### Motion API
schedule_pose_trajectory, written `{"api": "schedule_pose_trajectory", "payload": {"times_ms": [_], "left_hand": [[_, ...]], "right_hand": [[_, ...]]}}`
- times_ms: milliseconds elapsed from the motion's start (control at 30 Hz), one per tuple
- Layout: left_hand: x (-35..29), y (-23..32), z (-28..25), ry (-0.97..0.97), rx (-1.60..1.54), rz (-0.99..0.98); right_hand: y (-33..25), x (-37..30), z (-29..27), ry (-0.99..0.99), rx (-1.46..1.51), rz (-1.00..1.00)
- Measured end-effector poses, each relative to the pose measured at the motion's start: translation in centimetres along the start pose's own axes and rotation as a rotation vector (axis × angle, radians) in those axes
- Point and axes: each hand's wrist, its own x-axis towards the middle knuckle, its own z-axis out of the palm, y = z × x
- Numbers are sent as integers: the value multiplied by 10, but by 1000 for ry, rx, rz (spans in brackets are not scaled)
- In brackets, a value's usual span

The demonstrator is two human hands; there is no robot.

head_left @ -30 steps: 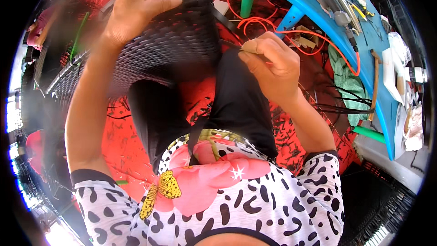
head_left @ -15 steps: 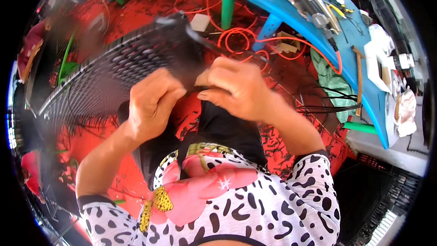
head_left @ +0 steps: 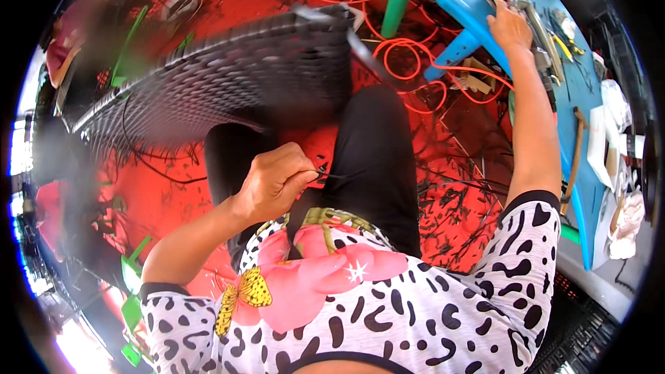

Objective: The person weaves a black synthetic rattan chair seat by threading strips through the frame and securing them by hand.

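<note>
My left hand (head_left: 280,174) is closed in a pinch above my lap. A thin black strip (head_left: 335,176) sticks out from its fingertips toward my right thigh. My right hand (head_left: 511,28) is stretched far out over the blue bench (head_left: 465,1), its fingers curled beside a grey and black power tool (head_left: 537,40). A thin grey piece shows by those fingertips, too small to name. Across from my knees a black woven wicker piece (head_left: 239,73) stands on its side, its far left end blurred.
An orange hose (head_left: 404,43) lies coiled on the red floor (head_left: 454,232) among black scraps. Yellow-handled pliers (head_left: 561,45), a hammer (head_left: 576,152) and white crumpled material (head_left: 627,225) lie on the right. A green stool (head_left: 398,7) stands behind the wicker piece.
My right hand has left the strip beside my left hand and reached out to the bench. The left hand has come lower, nearer my lap, still pinching. The view has shifted.
</note>
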Motion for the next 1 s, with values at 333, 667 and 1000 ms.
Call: {"api": "schedule_pose_trajectory", "payload": {"times_ms": [333,667,1000], "left_hand": [[-2,8,-19,86,492,303],[90,29,-82,174,864,441],[92,15,-78,224,720,346]], "right_hand": [[20,-38,3,352,524,-153],[-98,-144,-201,292,470,-677],[-108,-148,-226,209,318,-552]]}}
